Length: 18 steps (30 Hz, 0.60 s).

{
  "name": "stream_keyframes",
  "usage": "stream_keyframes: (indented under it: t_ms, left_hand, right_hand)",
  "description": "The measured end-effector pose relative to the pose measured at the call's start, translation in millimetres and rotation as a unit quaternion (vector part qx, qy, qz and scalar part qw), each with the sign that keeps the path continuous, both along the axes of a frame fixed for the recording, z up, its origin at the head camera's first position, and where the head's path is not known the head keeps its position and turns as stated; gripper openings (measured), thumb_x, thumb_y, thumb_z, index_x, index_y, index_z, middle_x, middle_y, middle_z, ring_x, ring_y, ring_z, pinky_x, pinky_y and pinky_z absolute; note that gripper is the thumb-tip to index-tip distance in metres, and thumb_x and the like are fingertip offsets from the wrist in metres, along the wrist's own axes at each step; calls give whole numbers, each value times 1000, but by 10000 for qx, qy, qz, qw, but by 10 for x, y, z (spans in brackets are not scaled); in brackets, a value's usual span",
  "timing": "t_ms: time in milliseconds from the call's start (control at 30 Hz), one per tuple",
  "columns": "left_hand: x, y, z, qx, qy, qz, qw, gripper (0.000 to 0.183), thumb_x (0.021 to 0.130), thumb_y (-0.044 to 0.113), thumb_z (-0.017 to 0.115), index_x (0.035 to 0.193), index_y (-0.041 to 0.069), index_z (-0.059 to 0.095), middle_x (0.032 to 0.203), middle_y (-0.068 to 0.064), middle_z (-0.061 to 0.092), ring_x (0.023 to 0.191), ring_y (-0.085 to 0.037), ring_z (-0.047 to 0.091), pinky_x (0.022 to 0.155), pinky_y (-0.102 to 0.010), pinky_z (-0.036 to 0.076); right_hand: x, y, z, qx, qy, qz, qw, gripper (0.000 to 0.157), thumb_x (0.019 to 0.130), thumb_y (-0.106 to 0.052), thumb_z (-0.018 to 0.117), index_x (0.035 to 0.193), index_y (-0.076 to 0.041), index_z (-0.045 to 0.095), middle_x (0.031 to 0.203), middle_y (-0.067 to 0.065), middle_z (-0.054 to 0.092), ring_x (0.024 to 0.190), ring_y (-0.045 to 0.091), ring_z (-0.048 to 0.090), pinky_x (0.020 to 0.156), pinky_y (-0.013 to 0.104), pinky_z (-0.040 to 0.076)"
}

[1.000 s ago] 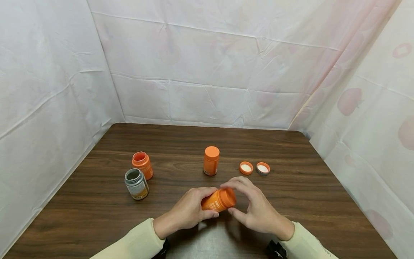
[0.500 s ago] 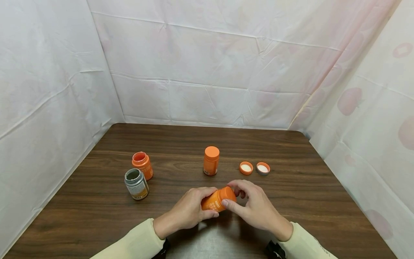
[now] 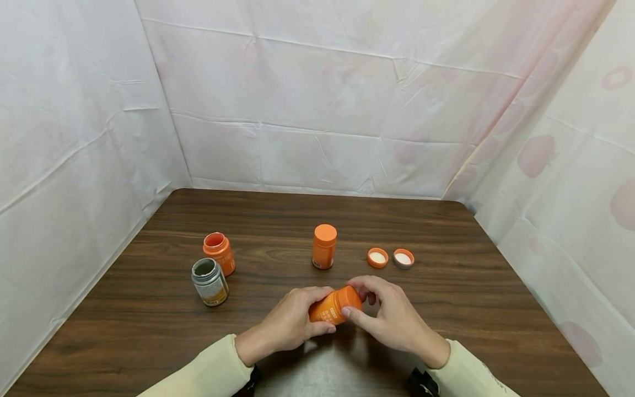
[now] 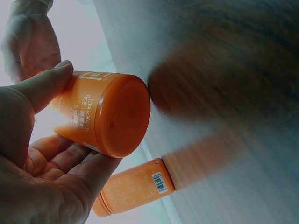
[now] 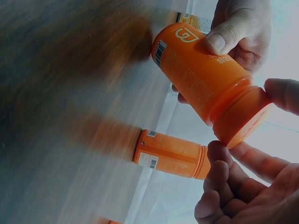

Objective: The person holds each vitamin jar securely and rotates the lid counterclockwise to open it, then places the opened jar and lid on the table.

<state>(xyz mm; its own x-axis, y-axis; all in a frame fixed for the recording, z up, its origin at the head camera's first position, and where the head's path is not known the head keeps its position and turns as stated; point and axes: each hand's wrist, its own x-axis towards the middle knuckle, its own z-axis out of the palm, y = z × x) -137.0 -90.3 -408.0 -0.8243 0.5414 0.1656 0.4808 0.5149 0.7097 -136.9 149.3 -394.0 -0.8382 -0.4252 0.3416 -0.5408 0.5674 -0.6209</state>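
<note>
My left hand point(image 3: 290, 320) grips an orange plastic pill bottle point(image 3: 324, 310) by its body, tilted over the table with the capped end toward the right. In the left wrist view its round base point(image 4: 125, 116) faces the camera, close to the tabletop. The thumb and fingertips of my right hand point(image 3: 392, 317) pinch the orange screw cap point(image 5: 245, 114), which sits on the bottle's neck. A second capped orange bottle point(image 3: 324, 251) stands upright just beyond both hands.
On the left stand an uncapped orange bottle point(image 3: 223, 258) and an uncapped grey bottle point(image 3: 210, 286). Two loose caps lie inside up at the right: an orange cap point(image 3: 377, 257) and an orange-rimmed grey cap point(image 3: 403, 258). White sheeting point(image 3: 297, 99) surrounds the wooden table point(image 3: 268, 215).
The right hand's thumb and fingers, spread around the cap a second ago, have closed in and pinch it. The left hand and the other bottles stay put.
</note>
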Motion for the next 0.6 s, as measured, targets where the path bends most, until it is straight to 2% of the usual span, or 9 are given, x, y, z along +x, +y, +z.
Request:
stream_keyframes:
  t_ms: [300,500,600]
  left_hand:
    - [-4,-5,-4,-2,59,-26,10000,42,83,20,88,119,25,68,100,12,64,82,-5,57,75,-25,48]
    - [-4,-5,-2,8,67,-44,10000,42,83,20,88,119,25,67,100,12,64,82,-5,58,75,-26,49]
    - [-5,-3,3,1,66,-45,10000,44,83,20,88,121,26,67,101,13,64,83,-5,58,76,-26,49]
  right_hand:
    - [-1,28,3,-141,514,529,9972,54,81,-18,87,129,-29,64,100,-13,60,87,7,53,75,28,48]
    - [1,27,30,-256,480,843,9950,64,76,-3,86,131,-27,63,121,-12,62,99,10,58,82,32,51]
    - [-3,33,37,-286,427,984,9938,65,74,3,83,130,-24,63,124,-8,61,107,12,59,85,34,53]
